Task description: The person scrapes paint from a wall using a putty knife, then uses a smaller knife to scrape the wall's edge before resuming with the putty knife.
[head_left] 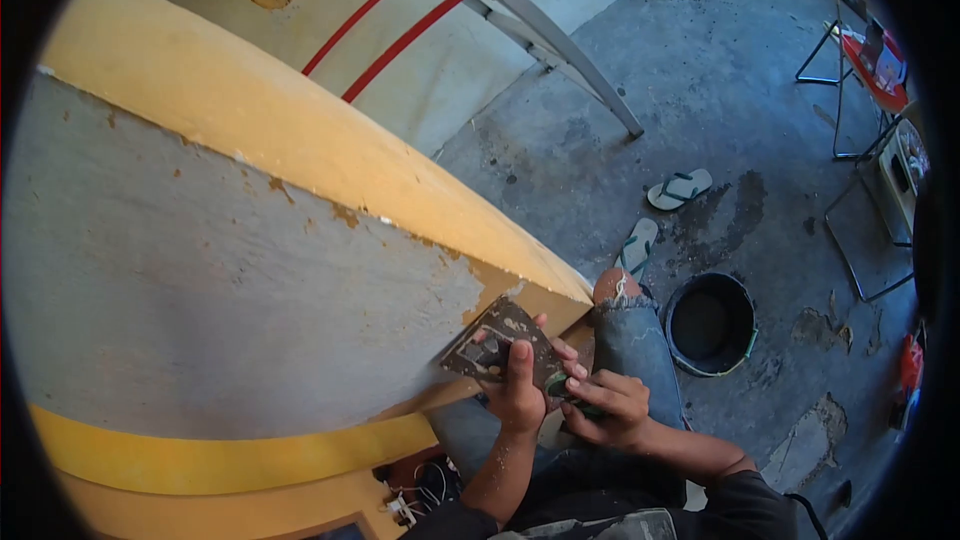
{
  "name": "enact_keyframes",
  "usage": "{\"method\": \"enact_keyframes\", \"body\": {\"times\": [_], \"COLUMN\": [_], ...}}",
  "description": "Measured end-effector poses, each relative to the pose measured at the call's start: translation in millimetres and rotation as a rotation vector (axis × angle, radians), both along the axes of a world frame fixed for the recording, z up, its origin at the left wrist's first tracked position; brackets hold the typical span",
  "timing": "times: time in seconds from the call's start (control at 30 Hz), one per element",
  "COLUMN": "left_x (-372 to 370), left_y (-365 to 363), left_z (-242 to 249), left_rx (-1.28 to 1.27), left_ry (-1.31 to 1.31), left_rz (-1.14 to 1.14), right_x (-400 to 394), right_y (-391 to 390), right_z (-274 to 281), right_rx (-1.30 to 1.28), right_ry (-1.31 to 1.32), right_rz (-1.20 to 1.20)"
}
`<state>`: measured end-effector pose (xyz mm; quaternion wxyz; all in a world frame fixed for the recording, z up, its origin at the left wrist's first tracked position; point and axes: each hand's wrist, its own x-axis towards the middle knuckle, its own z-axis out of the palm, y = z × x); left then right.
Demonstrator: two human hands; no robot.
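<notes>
One dark, paint-flecked rectangular plate (500, 330) is lying between the person and the broad grey panel (220, 250), with the left hand (516, 405) gripping it. That hand's thumb is pressing along the upper face, while its fingers are passing underneath and showing beyond the far right edge. The right hand (615, 405) is closing its fingers and thumb around a small green piece (557, 386) at the plate's near right corner; too much of it is covered to tell what it is, or whether it is joined to the plate.

From the right hand's pinch, the plate is extending up and to the left, so the left hand is the nearer one to its middle and the right hand is reaching only its near end. Its long axis, as far as the hands are letting it show, is slanting from upper left to lower right. The far end is pointing towards the panel's chipped corner, overlapping it in view; whether they are touching cannot be told.

Beneath the right hand, a denim-covered leg (640, 345) is bending beside the pale orange ledge (280, 155). A black bucket (690, 290) is standing just beside the knee, and two flip-flops (680, 190) are lying beyond it.
</notes>
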<state>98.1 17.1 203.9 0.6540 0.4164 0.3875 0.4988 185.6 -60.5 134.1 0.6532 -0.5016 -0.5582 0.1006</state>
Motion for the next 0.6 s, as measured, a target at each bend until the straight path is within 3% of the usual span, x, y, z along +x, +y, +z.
{"method": "enact_keyframes", "body": {"times": [0.43,0.6], "left_x": [-16,-20], "left_y": [1,-1], "left_z": [-12,-17], "left_rx": [0.066,-0.031], "left_ry": [0.053,0.006], "left_rz": [-0.025,-0.016], "right_x": [-9,-13], "right_y": [0,-4], "right_z": [-9,-3], "right_rx": [-0.005,-0.055], "right_ry": [0.009,0.02], "right_rz": [0.002,-0.003]}}
